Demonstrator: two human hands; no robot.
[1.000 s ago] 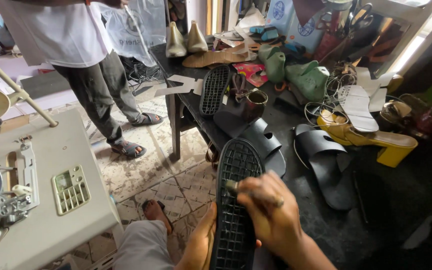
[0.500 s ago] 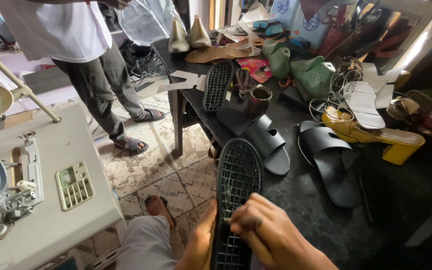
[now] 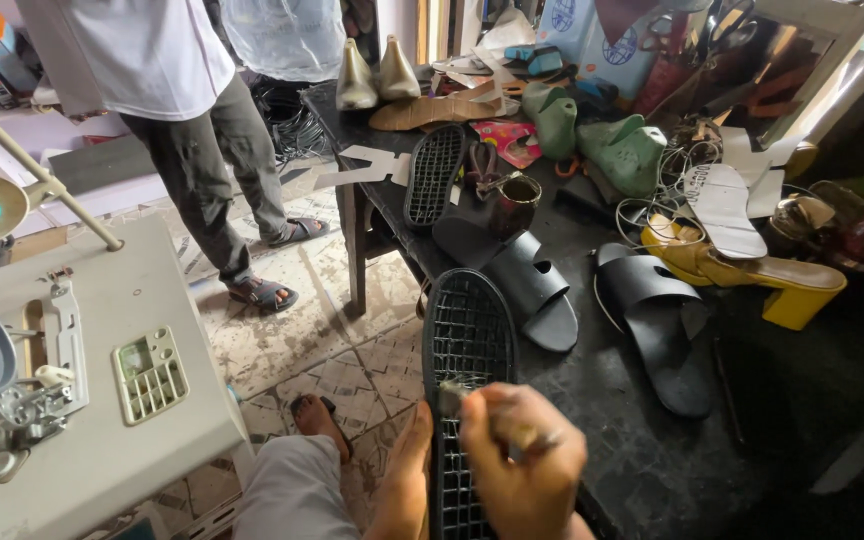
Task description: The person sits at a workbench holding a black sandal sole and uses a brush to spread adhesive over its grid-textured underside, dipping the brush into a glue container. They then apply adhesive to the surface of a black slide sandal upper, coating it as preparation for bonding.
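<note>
Cluttered shoe workshop with a patterned tile floor (image 3: 282, 340) and a dark, scuffed table (image 3: 652, 470) piled with footwear. Far left there's a pale metal sewing machine (image 3: 92, 400) with a grid plate, and behind it a person in a white shirt and dark trousers (image 3: 202, 140) stands in sandals.

Moving right, the left hand (image 3: 407, 480) props the lower edge of a black rubber sole (image 3: 467, 340), long and oval with a waffle-grid tread, which rests tilted against the table's edge. The right hand (image 3: 522, 460) is closed around a small brush-like tool (image 3: 452, 395), blurry, pressed on the tread.

Further right: two smooth black slide sandals (image 3: 592, 300), a second ribbed sole (image 3: 434, 175), a dark cup (image 3: 515, 205), green shoe lasts (image 3: 622, 150), a white insole (image 3: 727, 205) and a yellow block-heel shoe (image 3: 752, 275).

Compared with half a second back, the right hand has dropped a bit lower on the sole; everything else sits the same.
</note>
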